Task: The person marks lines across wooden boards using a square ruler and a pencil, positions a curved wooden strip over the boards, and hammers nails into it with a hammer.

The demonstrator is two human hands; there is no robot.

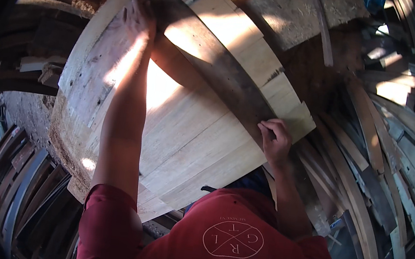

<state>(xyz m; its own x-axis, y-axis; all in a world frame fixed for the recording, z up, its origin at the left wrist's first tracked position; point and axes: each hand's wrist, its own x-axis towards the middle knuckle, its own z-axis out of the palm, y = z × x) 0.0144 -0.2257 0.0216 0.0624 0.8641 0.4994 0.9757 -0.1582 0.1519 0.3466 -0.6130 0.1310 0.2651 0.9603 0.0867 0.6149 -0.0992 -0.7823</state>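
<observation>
A long dark wooden board (219,74) lies diagonally across a broad panel of pale joined planks (185,142). My left hand (140,20) reaches to the board's far left part and lies at its near edge. Its fingers look stretched and somewhat apart, and some fingertips are in shadow. By the board's near right end is my right hand (276,140), its thumb and forefinger pinched together at the board's edge. Whatever is between those fingertips is too small or hidden to make out.
A hammer (324,35) with a pale handle lies beyond the panel, near a dusty wide board (299,14). Stacked timber strips (359,200) fill the right side, and more planks (30,180) stand at the left. Sawdust (67,156) gathers along the panel's left edge.
</observation>
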